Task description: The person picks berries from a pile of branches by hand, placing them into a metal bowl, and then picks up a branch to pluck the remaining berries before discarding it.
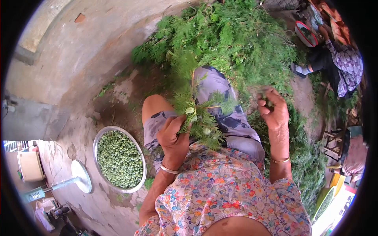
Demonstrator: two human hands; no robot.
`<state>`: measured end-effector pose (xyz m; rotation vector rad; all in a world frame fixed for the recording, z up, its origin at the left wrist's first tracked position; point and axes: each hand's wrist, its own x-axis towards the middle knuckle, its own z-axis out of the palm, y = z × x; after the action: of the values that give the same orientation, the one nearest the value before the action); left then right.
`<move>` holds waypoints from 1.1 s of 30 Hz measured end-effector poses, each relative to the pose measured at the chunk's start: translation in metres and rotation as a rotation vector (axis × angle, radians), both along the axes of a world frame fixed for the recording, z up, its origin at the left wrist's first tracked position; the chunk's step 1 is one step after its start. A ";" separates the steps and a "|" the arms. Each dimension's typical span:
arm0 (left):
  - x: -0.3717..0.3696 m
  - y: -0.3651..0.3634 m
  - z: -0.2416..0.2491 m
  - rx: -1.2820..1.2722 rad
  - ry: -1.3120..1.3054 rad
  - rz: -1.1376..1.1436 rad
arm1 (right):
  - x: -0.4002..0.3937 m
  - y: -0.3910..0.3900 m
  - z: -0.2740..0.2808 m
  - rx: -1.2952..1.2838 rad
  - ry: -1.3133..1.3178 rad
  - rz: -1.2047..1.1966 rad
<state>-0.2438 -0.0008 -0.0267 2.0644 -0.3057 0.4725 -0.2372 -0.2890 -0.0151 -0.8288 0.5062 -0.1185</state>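
My left hand (173, 135) is closed around the stem of a leafy arborvitae branch (193, 100), held upright over my lap. Pale green cones (191, 114) show among its sprays, close to my thumb. Off to the right, apart from the branch, my right hand (275, 108) is raised with its fingers curled inward. Something small and green (269, 103) shows between those fingers, blurred and partly hidden. A metal basin (144, 167) full of small green cones (119, 158) sits on the ground to my left.
A large heap of cut green branches (224, 37) lies in front, with more greenery (305, 169) along my right. A seated person (346, 65) is at the upper right beside a red-rimmed basin (306, 34). A pale fan (81, 176) stands at left, near the wall (78, 51).
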 end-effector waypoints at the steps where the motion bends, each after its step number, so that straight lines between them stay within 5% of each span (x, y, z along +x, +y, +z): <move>1: 0.003 -0.003 0.000 0.022 -0.023 -0.012 | -0.003 0.002 -0.001 -0.047 -0.019 0.056; 6: 0.011 -0.022 -0.010 0.066 0.048 -0.132 | -0.009 0.022 0.009 0.174 -0.093 0.243; 15: 0.008 -0.038 -0.021 0.090 0.174 -0.364 | -0.021 0.044 0.016 0.113 -0.174 0.369; 19: 0.005 -0.040 -0.018 0.063 0.217 -0.346 | -0.021 0.056 0.017 -0.145 -0.030 0.358; 22: 0.004 -0.042 -0.017 0.027 0.208 -0.332 | -0.019 0.064 0.011 -0.698 0.041 0.299; 33: 0.001 -0.040 -0.030 0.033 0.287 -0.348 | -0.041 0.055 -0.012 -1.109 -0.032 0.250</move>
<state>-0.2424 -0.0412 -0.0564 2.0228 -0.4896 -0.0400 -0.2777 -0.2338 -0.0270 -1.9616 0.2719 -0.1833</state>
